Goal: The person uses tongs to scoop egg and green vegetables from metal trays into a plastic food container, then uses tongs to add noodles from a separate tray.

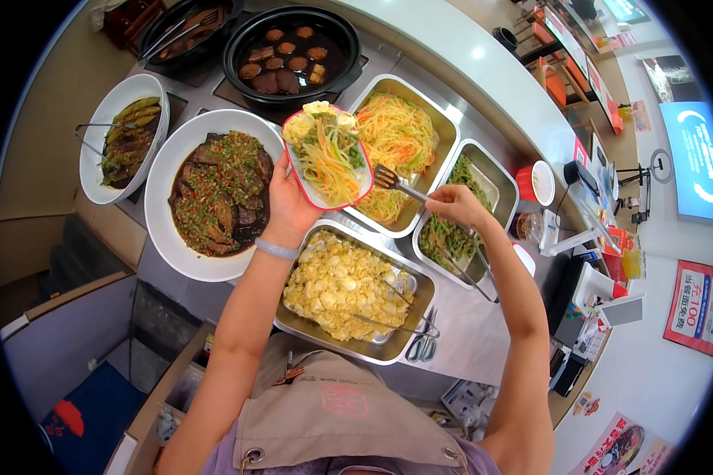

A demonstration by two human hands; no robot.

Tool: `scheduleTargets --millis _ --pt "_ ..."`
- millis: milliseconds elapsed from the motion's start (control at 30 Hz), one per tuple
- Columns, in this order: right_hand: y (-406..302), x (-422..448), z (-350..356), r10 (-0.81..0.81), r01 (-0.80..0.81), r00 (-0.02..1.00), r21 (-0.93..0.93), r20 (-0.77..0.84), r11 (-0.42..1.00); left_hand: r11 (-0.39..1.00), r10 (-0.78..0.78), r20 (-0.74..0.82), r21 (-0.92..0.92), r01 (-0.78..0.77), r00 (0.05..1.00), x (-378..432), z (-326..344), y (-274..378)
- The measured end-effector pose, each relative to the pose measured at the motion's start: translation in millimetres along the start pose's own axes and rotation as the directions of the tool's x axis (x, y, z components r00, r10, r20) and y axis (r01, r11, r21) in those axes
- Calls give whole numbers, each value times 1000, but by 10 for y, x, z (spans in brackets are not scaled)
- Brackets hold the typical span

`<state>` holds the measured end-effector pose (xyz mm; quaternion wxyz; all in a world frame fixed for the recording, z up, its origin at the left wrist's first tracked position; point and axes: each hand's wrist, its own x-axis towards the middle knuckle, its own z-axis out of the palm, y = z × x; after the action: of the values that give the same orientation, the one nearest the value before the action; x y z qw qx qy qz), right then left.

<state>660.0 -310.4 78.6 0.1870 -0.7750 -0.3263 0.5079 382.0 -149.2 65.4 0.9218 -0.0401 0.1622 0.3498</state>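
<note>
My left hand [294, 202] holds a red-rimmed white dish [368, 189] from its left side. Shredded vegetables, green vegetables and pieces of egg fill the dish. In my right hand [460, 208] is a metal serving utensil [413, 191] with a brown slotted tip, probably tongs. Its tip is just right of the dish, over a steel pan of shredded vegetables [395, 127]. Below my right hand lies a steel pan of green vegetables [445, 237], with tongs [466, 273] in it. Nearest my body is a steel pan of scrambled egg [338, 285], where another pair of tongs [404, 323] rests.
A large white bowl of sauced, chilli-topped food [223, 196] stands left, beside an oval bowl with tongs [132, 139]. Black pots [291, 56] are at the back. Scissors [422, 344] lie right of the egg pan. A raised white counter ledge [469, 53] borders the far side.
</note>
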Motion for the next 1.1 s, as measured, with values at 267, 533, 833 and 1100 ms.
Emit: scheduleTargets --millis 267,533,833,1100 --pt "123 -160 -169 -64 41 996 290 69 956 1000 -3 -7 19 4 1000 109 -84 -21" --pt "-278 -651 -543 -146 146 989 221 -14 964 999 -35 -5 20 35 999 274 -207 -132" --pt "-810 -783 -499 -221 207 973 163 71 965 989 -142 34 36 140 989 359 -179 -331" --pt "-840 -773 -342 -261 260 965 56 15 964 992 -119 17 53 118 993 334 -152 -417"
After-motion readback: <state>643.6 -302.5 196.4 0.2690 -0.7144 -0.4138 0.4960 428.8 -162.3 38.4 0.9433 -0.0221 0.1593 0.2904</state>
